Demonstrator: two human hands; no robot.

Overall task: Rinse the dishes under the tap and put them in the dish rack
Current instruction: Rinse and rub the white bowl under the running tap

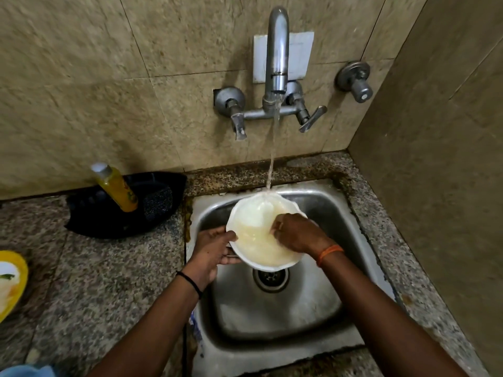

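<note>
At the far left edge I see a yellow plate (12, 278) on the counter (109, 268), cut off by the frame, with pale residue I cannot identify. Next comes a black tray (95, 224) holding a tilted yellow bottle (117, 187) whose label is too blurred to read, and a dark scrubber (158, 201) beside it. My left hand (213, 253) grips the near-left rim of the white bowl (255, 232), thumb on top and fingers curled beneath. The bowl sits tilted over the steel sink (313, 308), filled with cloudy yellowish water, under the stream from the tap (277, 50). My right hand (296, 235) reaches into the bowl, fingers bent against its inside, fingertips hidden in the water.
</note>
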